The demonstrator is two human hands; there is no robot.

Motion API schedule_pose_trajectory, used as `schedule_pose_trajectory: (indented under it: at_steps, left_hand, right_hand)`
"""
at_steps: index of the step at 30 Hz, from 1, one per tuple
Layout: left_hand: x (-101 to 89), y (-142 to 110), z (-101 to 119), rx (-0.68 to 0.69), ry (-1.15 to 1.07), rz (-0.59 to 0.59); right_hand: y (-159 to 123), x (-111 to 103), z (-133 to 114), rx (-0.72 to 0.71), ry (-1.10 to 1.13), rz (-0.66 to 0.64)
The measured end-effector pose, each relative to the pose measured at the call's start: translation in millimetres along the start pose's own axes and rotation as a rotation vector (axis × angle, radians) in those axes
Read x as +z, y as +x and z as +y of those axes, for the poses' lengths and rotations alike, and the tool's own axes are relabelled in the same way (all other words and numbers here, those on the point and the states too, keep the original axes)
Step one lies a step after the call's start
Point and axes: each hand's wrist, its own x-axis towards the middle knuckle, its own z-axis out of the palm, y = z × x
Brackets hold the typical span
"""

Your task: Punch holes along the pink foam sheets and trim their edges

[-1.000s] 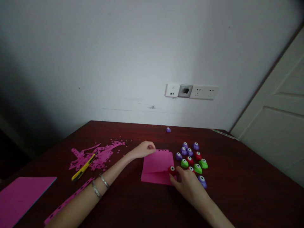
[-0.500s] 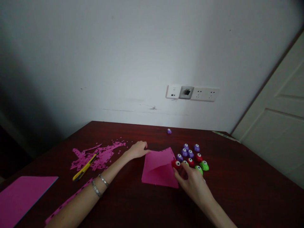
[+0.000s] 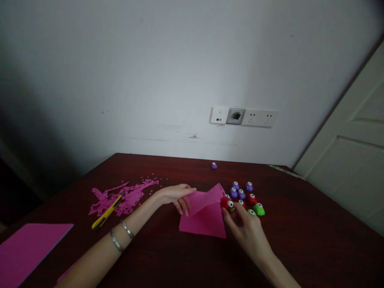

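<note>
- Pinching a rounded red punch [image 3: 226, 203], the right hand [image 3: 248, 230] has its fingers closed at the right edge of the pink paper [image 3: 205, 224]
- Left hand [image 3: 172, 195] part-curled at the paper's left edge; cannot tell if it grips
- Paper's thin top layer curls up, mid-table
- Ragged scraps [image 3: 133, 196] toward the table's left edge
- Smooth wood [image 3: 174, 168] behind, to the back edge

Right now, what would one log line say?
Left hand: at left edge of central pink sheet | Right hand: holding red piece | Nearby: purple pieces, green pieces | Left side: yellow cutter, pink scraps
</note>
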Motion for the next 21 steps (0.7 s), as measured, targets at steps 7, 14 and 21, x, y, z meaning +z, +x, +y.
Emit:
schedule_pose_trajectory:
  at_steps: [7, 14, 21]
  left_hand:
    - [10.1, 22, -8, 0.125, -0.390, 0.275]
    - [1.5, 25, -9, 0.256, -0.287, 0.296]
    - [-7.4, 7, 7, 0.322, -0.127, 0.369]
  right_hand:
    - [0, -1, -1, 0.000, 0.012, -0.027]
    - [0, -1, 1, 0.017, -0.058, -0.069]
    - [-2, 0, 4, -0.005, -0.220, -0.075]
